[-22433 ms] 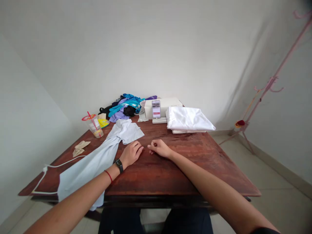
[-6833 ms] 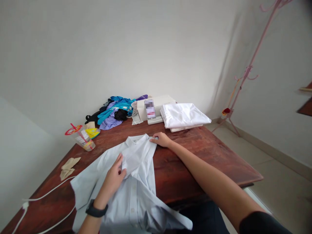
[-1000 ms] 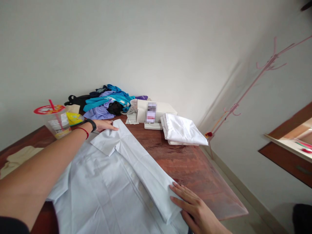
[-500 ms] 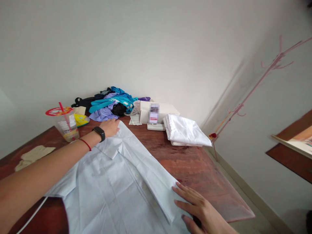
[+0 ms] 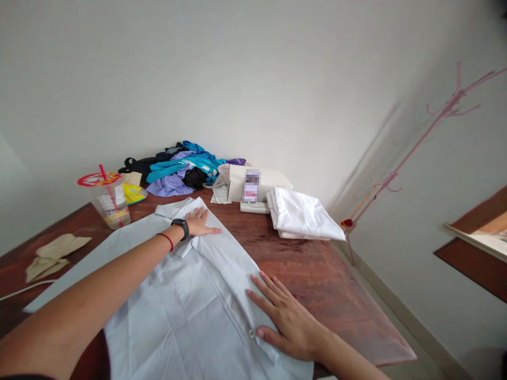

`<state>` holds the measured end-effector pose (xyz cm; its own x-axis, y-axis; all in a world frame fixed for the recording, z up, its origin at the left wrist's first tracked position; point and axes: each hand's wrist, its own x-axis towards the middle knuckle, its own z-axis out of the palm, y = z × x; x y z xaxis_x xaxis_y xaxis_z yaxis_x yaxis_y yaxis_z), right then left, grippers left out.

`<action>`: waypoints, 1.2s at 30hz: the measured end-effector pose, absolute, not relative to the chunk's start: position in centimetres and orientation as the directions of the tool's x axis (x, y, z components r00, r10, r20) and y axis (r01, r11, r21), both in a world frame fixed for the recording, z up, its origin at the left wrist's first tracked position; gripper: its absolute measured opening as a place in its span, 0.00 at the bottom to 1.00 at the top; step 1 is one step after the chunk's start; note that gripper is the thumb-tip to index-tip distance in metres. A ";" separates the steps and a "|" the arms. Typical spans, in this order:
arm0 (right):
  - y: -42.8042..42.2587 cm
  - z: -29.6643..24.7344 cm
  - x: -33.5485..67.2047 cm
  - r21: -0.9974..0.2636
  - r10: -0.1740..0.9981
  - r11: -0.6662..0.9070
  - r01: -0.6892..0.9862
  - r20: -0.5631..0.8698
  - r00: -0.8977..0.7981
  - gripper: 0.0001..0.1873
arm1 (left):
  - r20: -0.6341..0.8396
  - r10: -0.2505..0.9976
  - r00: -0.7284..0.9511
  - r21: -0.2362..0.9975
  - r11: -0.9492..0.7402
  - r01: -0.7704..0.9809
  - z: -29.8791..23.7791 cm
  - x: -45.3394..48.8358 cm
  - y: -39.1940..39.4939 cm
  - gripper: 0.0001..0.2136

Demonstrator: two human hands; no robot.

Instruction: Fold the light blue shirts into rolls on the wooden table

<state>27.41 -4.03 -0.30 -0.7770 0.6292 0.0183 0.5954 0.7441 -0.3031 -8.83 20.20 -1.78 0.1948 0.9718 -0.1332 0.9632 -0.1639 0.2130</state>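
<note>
A white button-up shirt (image 5: 178,301) lies spread on the wooden table, its collar toward the far side and its right edge folded inward beside the buttons. My left hand (image 5: 200,222) rests flat on the folded part near the collar, fingers spread. Lower down, my right hand (image 5: 283,314) presses flat on the same folded strip, fingers apart, close to a button. Neither hand grips anything. My left forearm hides part of the shirt's left side.
Folded white cloth (image 5: 304,214) lies beyond the shirt, next to a white box (image 5: 273,177). A plastic cup with a straw (image 5: 109,203), a heap of clothes (image 5: 182,169) and beige napkins (image 5: 57,253) are at the left. A pink coat rack (image 5: 407,155) leans at the right.
My left hand has moved right and nearer, from the shirt's far edge onto the folded strip. The right hand has slid up and left along it. The shirt's left sleeve now lies spread out.
</note>
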 end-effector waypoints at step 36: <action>-5.4 -2.7 29.1 -0.128 0.698 0.714 0.688 0.064 -0.713 0.36 | 0.444 0.789 0.424 0.343 -0.587 0.734 -2.4 -9.0 0.7 0.18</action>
